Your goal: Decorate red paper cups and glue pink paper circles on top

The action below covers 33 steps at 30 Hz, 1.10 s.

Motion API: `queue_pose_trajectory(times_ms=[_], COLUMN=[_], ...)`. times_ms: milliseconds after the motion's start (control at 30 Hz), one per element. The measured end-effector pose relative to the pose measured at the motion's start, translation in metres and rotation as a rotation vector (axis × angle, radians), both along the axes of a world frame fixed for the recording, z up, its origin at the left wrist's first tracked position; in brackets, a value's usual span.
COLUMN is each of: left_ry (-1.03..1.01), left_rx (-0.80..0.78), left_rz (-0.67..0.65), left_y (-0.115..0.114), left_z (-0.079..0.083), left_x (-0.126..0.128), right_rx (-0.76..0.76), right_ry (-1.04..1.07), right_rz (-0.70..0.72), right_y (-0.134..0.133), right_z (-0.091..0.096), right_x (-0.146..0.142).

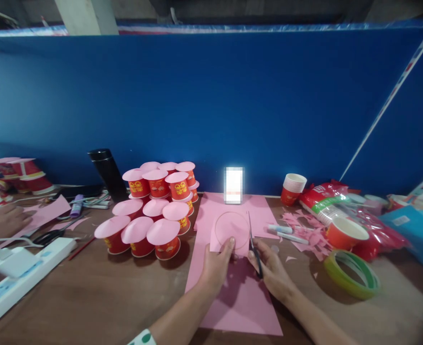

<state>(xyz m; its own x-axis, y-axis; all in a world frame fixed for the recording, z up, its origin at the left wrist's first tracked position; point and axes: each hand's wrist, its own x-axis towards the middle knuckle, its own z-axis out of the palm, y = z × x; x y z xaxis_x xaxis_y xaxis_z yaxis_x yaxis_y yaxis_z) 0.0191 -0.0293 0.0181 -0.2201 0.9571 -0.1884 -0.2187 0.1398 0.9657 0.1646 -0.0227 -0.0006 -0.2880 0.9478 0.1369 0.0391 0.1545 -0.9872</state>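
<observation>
Our left hand [216, 266] is closed in a pinch, thumb on top, on the lower edge of a pink paper piece [232, 230]; our right hand [270, 268] is curled round the black handles of a pair of scissors [257, 261]. The blades point away from us along the right side of the piece; we cannot tell how far apart they stand. The piece is pale pink and flat, with a thin circle outlined on it, and we have it above larger pink sheets [243, 311] in front of us.

Under everything lies a brown tabletop [107, 297]. To our left, red paper cups topped with pink discs [163, 232] stand grouped, some stacked, beside a black flask [107, 175]. Farther left we see a white power strip [53, 258] and another person's hand [6, 220] by pink paper.

To our right lie pens [292, 235] among pink scraps [314, 237], near a stack of cups [293, 189], a single red cup [348, 235], a red plastic package [326, 196] and a yellow-green roll of tape [369, 287]. Behind the table we face a blue partition [211, 105], with a pale pillar [87, 17] rising beyond its top edge.
</observation>
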Motion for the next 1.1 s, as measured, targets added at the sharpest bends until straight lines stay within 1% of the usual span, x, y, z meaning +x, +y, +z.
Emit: queue_pose_trajectory(times_ms=[167,367,567,700,833,967,1100], left_ry=[0.014,0.033,0.035,0.042,0.023,0.010,-0.004], left_rx=[0.020,-0.004,-0.049,-0.043,-0.005,-0.021,0.006], left_rz=[-0.001,-0.024,-0.004,-0.029,-0.020,-0.020,-0.014], left_y=[0.0002,-0.0026,-0.0042,-0.0034,-0.0021,-0.0006,0.0002], left_z=[0.0006,0.0028,0.0064,0.0055,0.0028,-0.0009,-0.0015], left_x=[-0.0006,0.0001,0.0014,0.0012,0.0013,0.0015,0.0016], right_rx=[0.011,0.078,0.071,0.068,0.067,0.063,0.068], right_ry=[-0.017,-0.033,-0.065,-0.087,-0.074,-0.067,-0.085], right_rz=[0.005,0.003,-0.031,-0.048,-0.043,-0.039,-0.043], right_y=[0.0009,0.0032,0.0035,0.0040,0.0040,0.0033,0.0035], right_z=[-0.0009,-0.0023,-0.0045,-0.0055,-0.0050,-0.0036,-0.0021], right_x=[0.0007,0.0018,0.0022,0.0022,0.0020,0.0024,0.0028])
